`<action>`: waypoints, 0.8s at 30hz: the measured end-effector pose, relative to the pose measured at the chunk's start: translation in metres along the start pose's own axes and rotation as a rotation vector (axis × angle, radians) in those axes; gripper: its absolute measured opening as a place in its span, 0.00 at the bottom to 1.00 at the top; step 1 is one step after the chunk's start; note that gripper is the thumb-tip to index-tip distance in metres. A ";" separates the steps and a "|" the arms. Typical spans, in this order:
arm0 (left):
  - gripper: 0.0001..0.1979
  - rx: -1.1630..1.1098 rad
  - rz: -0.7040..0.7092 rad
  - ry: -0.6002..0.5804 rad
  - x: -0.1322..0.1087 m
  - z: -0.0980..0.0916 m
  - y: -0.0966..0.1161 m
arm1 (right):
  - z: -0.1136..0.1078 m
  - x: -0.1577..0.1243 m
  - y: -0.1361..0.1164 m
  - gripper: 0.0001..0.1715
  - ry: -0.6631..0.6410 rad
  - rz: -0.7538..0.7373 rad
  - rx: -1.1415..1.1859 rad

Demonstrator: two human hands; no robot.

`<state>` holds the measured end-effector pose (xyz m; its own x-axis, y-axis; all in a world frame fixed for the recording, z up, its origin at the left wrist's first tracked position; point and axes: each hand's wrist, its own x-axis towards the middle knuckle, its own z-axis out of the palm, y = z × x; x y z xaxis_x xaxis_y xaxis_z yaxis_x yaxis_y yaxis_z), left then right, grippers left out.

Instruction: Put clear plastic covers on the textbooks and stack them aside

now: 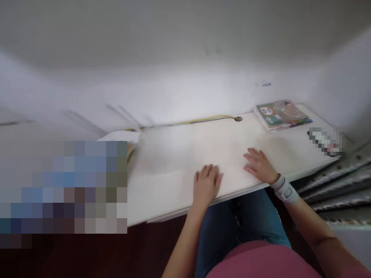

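My left hand [206, 184] rests palm down near the front edge of a white desk [171, 166], fingers stretched out and holding nothing. Farther right, my right hand [260, 165] lies on the same desktop with its fingers spread, also without anything in it. A pale band with a small buckle or face [285, 190] circles my right wrist. Beyond the right hand sits a stack of books [279, 116] with a green and brown cover on top. Neither hand touches the stack.
A yellow cable [214, 117] runs along the wall into a round desk hole [238, 119]. A pixelated object with a dark rim [324, 142] lies at the desk's right end, near a shiny grey curtain-like cloth [342, 185]. A large pixelated area covers the left side.
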<state>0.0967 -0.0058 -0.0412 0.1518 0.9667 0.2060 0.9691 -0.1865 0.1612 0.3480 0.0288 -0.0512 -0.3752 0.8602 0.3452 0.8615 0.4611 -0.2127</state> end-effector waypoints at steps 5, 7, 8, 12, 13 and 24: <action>0.21 0.060 -0.179 0.102 0.002 -0.042 -0.048 | 0.021 0.007 -0.021 0.27 -0.099 -0.074 -0.032; 0.22 0.126 -0.306 0.173 0.003 -0.062 -0.083 | 0.027 0.007 -0.015 0.27 -0.089 -0.096 -0.064; 0.22 0.158 -0.370 0.197 0.003 -0.071 -0.102 | 0.028 0.006 -0.012 0.27 -0.078 -0.105 -0.080; 0.27 0.264 -0.653 0.188 0.003 -0.088 -0.176 | 0.033 0.004 -0.007 0.28 -0.035 -0.141 -0.141; 0.28 0.283 -0.718 0.171 0.002 -0.088 -0.191 | 0.034 0.003 -0.006 0.28 -0.027 -0.150 -0.152; 0.21 0.297 -0.789 0.077 -0.003 -0.091 -0.213 | 0.037 0.003 -0.002 0.28 -0.022 -0.169 -0.168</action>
<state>-0.1278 0.0151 0.0119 -0.5940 0.7775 0.2065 0.7979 0.6022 0.0273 0.3323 0.0382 -0.0833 -0.5244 0.7795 0.3426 0.8301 0.5576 0.0017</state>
